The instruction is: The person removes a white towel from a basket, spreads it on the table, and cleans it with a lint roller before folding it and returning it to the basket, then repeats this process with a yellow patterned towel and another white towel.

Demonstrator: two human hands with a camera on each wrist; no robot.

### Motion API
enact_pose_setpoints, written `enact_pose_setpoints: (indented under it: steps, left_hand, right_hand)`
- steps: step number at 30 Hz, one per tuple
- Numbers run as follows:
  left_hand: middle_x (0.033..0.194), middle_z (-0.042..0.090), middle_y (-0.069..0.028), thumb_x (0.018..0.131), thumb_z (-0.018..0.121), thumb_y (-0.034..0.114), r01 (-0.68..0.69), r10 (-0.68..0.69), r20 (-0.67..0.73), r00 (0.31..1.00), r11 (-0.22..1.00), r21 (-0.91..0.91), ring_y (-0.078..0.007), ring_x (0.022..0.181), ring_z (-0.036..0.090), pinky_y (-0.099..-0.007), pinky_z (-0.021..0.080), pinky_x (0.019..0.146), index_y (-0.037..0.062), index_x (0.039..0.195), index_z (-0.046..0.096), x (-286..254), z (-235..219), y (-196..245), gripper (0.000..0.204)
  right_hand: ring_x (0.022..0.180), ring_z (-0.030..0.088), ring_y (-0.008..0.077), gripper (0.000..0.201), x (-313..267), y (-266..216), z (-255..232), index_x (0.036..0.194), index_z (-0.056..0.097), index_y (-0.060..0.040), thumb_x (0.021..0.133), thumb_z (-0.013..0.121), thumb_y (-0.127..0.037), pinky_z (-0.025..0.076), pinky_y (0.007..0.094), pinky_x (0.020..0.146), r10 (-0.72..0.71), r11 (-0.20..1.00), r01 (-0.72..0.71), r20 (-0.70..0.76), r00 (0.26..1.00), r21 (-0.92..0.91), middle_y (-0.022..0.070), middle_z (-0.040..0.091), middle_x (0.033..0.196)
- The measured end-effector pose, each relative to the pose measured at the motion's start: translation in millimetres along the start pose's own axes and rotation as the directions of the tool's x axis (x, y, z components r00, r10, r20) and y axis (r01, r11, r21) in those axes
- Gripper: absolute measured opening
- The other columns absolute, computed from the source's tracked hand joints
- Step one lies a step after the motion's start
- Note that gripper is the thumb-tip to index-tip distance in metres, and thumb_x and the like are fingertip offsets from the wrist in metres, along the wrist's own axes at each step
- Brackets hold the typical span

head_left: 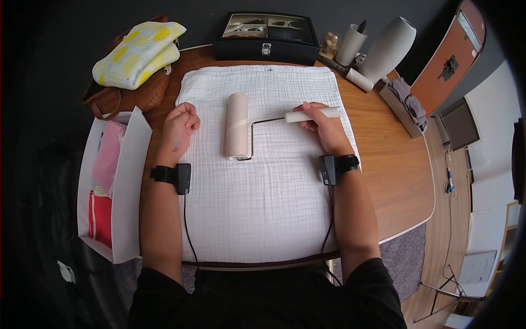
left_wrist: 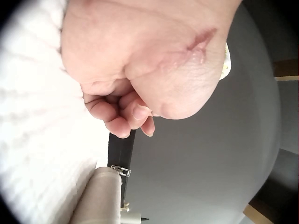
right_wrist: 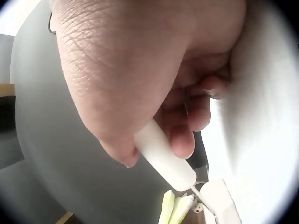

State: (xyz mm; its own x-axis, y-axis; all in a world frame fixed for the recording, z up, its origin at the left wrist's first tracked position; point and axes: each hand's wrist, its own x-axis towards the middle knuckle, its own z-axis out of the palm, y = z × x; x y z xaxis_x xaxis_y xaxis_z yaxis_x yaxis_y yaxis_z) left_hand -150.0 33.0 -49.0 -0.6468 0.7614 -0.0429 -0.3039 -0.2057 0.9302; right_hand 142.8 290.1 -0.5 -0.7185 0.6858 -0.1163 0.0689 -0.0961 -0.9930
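Observation:
My right hand [head_left: 325, 127] holds the white handle [right_wrist: 164, 154] of a lint roller, pinched between thumb and fingers. From the handle a bent metal rod [head_left: 266, 120] runs to the pale roll [head_left: 237, 126], which lies lengthwise over a white crinkled cloth [head_left: 263, 214]. Near the left edge of that cloth rests my left hand [head_left: 178, 131], its fingers loosely curled with nothing in them. In the left wrist view the end of the roll [left_wrist: 100, 196] shows beyond those fingers [left_wrist: 117, 127].
At the left stands a white box [head_left: 134, 159] with folded clothes, behind it a brown bag [head_left: 156, 97] topped by a yellow-patterned cloth [head_left: 139, 52]. A black glasses case [head_left: 266, 49] stands at the back; a tall grey-white vase [head_left: 388, 48] and tissue-like box [head_left: 402, 109] stand right.

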Motion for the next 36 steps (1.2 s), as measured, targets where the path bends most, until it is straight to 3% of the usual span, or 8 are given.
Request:
enact_pose_setpoints:
  steps: [9, 14, 18, 22, 27, 30, 33, 36]
  left_hand:
    - [0.073, 0.043, 0.001, 0.098, 0.046, -0.002, 0.0, 0.0, 0.012, 1.0, 1.0, 0.001, -0.0144, 0.074, 0.046, -0.0273, 0.039, 0.076, 0.0045, 0.098, 0.058, -3, 3, 4, 0.013]
    - [0.074, 0.045, 0.0013, 0.095, 0.045, -0.002, -0.013, 0.013, 0.013, 1.0, 1.0, 0.007, -0.0142, 0.072, 0.048, -0.0294, 0.04, 0.075, 0.0037, 0.096, 0.057, 0, 1, 1, 0.014]
    - [0.074, 0.046, 0.0012, 0.096, 0.045, -0.002, -0.012, 0.012, 0.004, 1.0, 1.0, 0.002, -0.014, 0.072, 0.048, -0.0296, 0.041, 0.075, 0.0033, 0.097, 0.057, 1, -1, -1, 0.013]
    - [0.072, 0.043, 0.0014, 0.099, 0.046, -0.001, -0.005, 0.005, 0.01, 1.0, 1.0, 0.005, -0.0147, 0.073, 0.047, -0.0281, 0.04, 0.075, 0.0045, 0.098, 0.057, 1, 0, -1, 0.013]
    - [0.072, 0.043, 0.0012, 0.1, 0.046, -0.001, -0.01, 0.01, 0.0, 1.0, 1.0, 0.018, -0.0146, 0.073, 0.047, -0.0278, 0.04, 0.076, 0.004, 0.098, 0.057, -2, 3, 2, 0.012]
    - [0.075, 0.047, 0.0007, 0.095, 0.046, -0.003, -0.009, 0.009, 0.015, 1.0, 1.0, 0.01, -0.0146, 0.073, 0.049, -0.0288, 0.04, 0.074, 0.0026, 0.096, 0.058, -1, 1, 3, 0.014]
    - [0.075, 0.047, 0.0006, 0.094, 0.046, -0.003, -0.01, 0.01, 0.003, 1.0, 1.0, 0.002, -0.0145, 0.073, 0.049, -0.0286, 0.04, 0.074, 0.0024, 0.095, 0.058, -1, 1, 1, 0.013]
    - [0.075, 0.047, 0.0005, 0.093, 0.046, -0.003, -0.01, 0.01, 0.004, 1.0, 1.0, 0.002, -0.0144, 0.072, 0.049, -0.0284, 0.04, 0.074, 0.0023, 0.095, 0.058, 0, 1, 0, 0.013]
  right_hand:
    - [0.067, 0.051, 0.0101, 0.014, 37, 39, -97, 0.104, 0.067, -0.0026, 0.103, 0.071, -0.016, 0.038, 0.0266, 0.057, -0.044, 0.906, 0.158, -0.284, 0.958, 0.393, 0.0039, 0.064, 0.09]
    - [0.07, 0.051, 0.0083, 0.015, 27, 31, -64, 0.107, 0.07, -0.0035, 0.103, 0.071, -0.018, 0.041, 0.0263, 0.061, -0.084, 0.933, 0.151, -0.211, 0.974, 0.327, 0.0028, 0.066, 0.09]
    - [0.075, 0.052, 0.0074, 0.022, 15, 23, -9, 0.111, 0.075, -0.0043, 0.105, 0.075, -0.026, 0.044, 0.0239, 0.068, -0.037, 0.983, 0.039, -0.013, 0.999, 0.177, -0.0012, 0.065, 0.086]
    - [0.076, 0.051, 0.0054, 0.026, 3, 12, 13, 0.109, 0.078, -0.0054, 0.106, 0.076, -0.031, 0.043, 0.0228, 0.069, -0.106, 0.994, 0.1, 0.134, 0.985, 0.046, -0.0031, 0.065, 0.086]
    - [0.061, 0.043, 0.0062, 0.034, 21, 24, -25, 0.106, 0.076, -0.0018, 0.11, 0.07, -0.035, 0.032, 0.0245, 0.056, -0.029, 0.962, 0.055, -0.099, 0.995, 0.269, -0.0049, 0.053, 0.068]
    - [0.058, 0.039, 0.0074, 0.028, 27, 23, -50, 0.093, 0.068, -0.0051, 0.109, 0.067, -0.028, 0.03, 0.0252, 0.054, 0.009, 0.851, 0.127, -0.255, 0.967, 0.511, -0.0053, 0.044, 0.066]
    - [0.059, 0.037, 0.0073, 0.027, 34, 25, -59, 0.091, 0.065, -0.0066, 0.108, 0.065, -0.027, 0.031, 0.0264, 0.054, 0.044, 0.799, 0.243, -0.457, 0.888, 0.55, -0.0048, 0.042, 0.067]
    - [0.059, 0.038, 0.0078, 0.027, 35, 31, -61, 0.092, 0.065, -0.0063, 0.107, 0.065, -0.029, 0.032, 0.0271, 0.055, -0.048, 0.847, 0.232, -0.367, 0.929, 0.478, -0.0039, 0.044, 0.07]
